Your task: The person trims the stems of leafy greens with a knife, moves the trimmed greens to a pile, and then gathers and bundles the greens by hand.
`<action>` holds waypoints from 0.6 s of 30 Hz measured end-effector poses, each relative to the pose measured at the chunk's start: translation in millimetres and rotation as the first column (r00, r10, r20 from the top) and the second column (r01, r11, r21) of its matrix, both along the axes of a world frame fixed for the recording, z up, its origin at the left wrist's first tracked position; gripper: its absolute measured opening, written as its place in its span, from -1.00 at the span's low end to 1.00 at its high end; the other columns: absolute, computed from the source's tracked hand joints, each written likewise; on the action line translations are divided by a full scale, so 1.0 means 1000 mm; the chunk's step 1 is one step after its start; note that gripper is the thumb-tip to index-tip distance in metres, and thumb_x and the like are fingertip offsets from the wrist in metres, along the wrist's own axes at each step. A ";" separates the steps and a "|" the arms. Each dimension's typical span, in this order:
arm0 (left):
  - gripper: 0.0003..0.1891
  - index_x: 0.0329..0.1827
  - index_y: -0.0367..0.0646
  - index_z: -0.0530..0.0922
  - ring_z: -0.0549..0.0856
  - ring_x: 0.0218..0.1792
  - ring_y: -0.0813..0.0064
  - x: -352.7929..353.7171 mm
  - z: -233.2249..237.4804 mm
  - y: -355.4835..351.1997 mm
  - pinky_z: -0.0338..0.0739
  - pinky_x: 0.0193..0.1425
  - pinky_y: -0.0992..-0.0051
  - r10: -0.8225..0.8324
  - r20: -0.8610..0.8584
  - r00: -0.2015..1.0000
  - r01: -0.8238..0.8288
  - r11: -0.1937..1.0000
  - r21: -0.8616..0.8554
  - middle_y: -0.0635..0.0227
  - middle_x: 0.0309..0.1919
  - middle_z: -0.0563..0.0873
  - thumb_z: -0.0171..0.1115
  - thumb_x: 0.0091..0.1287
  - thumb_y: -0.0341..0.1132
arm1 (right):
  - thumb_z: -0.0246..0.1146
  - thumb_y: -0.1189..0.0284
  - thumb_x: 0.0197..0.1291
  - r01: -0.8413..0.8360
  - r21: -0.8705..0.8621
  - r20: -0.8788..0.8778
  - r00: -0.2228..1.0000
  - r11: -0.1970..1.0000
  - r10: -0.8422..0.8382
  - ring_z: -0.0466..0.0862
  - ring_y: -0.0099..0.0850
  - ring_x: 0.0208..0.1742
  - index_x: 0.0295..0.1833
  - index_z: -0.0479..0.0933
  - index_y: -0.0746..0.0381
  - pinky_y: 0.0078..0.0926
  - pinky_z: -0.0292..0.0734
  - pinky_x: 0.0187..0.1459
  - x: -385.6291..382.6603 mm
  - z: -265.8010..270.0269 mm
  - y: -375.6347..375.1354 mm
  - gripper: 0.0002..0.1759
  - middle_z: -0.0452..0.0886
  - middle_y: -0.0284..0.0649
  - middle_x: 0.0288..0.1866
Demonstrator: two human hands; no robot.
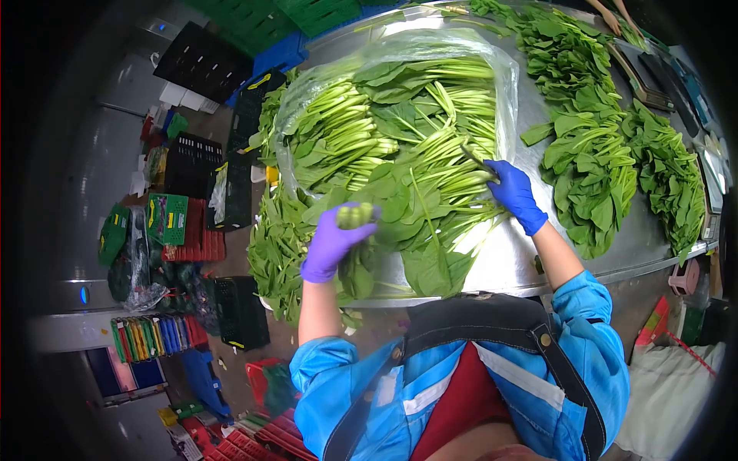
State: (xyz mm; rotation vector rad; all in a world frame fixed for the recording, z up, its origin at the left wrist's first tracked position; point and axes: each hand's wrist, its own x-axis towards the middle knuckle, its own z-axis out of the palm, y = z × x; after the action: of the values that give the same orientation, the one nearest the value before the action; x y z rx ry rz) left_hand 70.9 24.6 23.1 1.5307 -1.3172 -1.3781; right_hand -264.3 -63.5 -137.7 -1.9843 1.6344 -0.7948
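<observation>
My left hand (329, 244), in a purple glove, is closed around a small bunch of leafy greens (356, 216); the cut pale stem ends stick out above the fingers and the leaves hang below. My right hand (513, 192), gloved in blue-purple, is closed on what looks like a small knife (473, 158), its dark narrow blade pointing up and left over loose stems. Under and beside that hand lies a heap of long-stemmed greens (442, 173). Behind it, an opened clear plastic bag (503, 73) holds stacked bunches of greens (334, 127).
Rows of bunched greens (588, 177) lie along the right of the metal table (496, 257). Loose leaves (280, 257) pile at its left edge. Crates (167, 217) stand on the floor to the left. Another person's hands (611, 17) show at the top right.
</observation>
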 end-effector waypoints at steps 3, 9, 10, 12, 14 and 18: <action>-0.66 -0.13 -0.26 0.63 0.68 -0.16 0.46 -0.030 -0.019 -0.011 0.53 0.03 0.46 -0.141 0.171 0.975 0.154 0.986 -0.062 0.25 -0.15 0.71 0.41 -0.01 -0.40 | 0.38 0.39 -0.06 -0.032 -0.020 0.043 0.999 0.999 0.033 0.65 -0.15 -0.17 0.04 0.56 0.15 -0.34 0.53 -0.13 0.004 0.025 0.012 -0.55 0.63 -0.18 -0.13; -0.60 -0.13 -0.16 0.64 0.45 0.21 0.06 -0.107 -0.091 -0.042 0.37 0.25 0.25 -0.310 0.488 0.816 0.544 0.696 -0.469 0.05 0.23 0.45 0.43 -0.11 -0.33 | 0.39 0.47 -0.05 -0.091 -0.293 0.154 0.978 0.952 0.141 0.65 -0.18 -0.31 -0.08 0.57 0.12 -0.36 0.53 -0.32 0.026 0.052 0.028 -0.66 0.61 -0.22 -0.28; -0.62 -0.19 -0.20 0.64 0.43 0.19 0.04 -0.117 -0.097 -0.047 0.35 0.26 0.25 -0.246 0.550 0.798 0.551 0.666 -0.503 0.04 0.18 0.45 0.42 -0.15 -0.32 | 0.37 0.50 -0.05 -0.097 -0.274 0.175 0.973 0.957 0.148 0.65 -0.18 -0.31 -0.09 0.58 0.12 -0.36 0.54 -0.33 0.028 0.056 0.030 -0.68 0.61 -0.21 -0.29; -0.63 -0.27 -0.24 0.64 0.44 0.11 0.03 -0.130 -0.104 -0.054 0.37 0.21 0.23 -0.135 0.640 0.756 0.566 0.625 -0.537 0.04 0.06 0.48 0.40 -0.21 -0.29 | 0.39 0.51 -0.06 -0.087 -0.273 0.192 0.971 0.958 0.143 0.66 -0.21 -0.33 -0.08 0.59 0.14 -0.41 0.54 -0.33 0.030 0.056 0.030 -0.66 0.62 -0.20 -0.28; -0.61 -0.24 -0.24 0.63 0.45 0.12 0.04 -0.128 -0.107 -0.058 0.38 0.22 0.25 -0.163 0.601 0.782 0.546 0.644 -0.536 0.05 0.10 0.47 0.41 -0.20 -0.32 | 0.35 0.56 -0.04 -0.067 -0.282 0.234 0.962 0.957 0.137 0.68 -0.20 -0.32 0.03 0.57 0.13 -0.42 0.55 -0.32 0.029 0.058 0.031 -0.58 0.64 -0.15 -0.22; -0.60 -0.20 -0.25 0.62 0.46 0.14 0.05 -0.113 -0.091 -0.061 0.40 0.21 0.28 -0.175 0.555 0.813 0.513 0.666 -0.541 0.06 0.11 0.48 0.43 -0.16 -0.33 | 0.19 0.61 0.03 -0.067 -0.182 0.114 0.989 0.981 0.089 0.66 -0.10 -0.27 0.24 0.45 0.05 -0.32 0.58 -0.28 0.013 0.043 0.028 -0.42 0.63 -0.09 -0.09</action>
State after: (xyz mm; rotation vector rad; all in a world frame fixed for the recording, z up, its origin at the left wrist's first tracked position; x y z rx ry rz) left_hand -42.5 -36.5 -68.3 1.1263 -2.2193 -0.5704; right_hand -250.8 -35.1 -94.4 -2.0613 1.4513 -1.0425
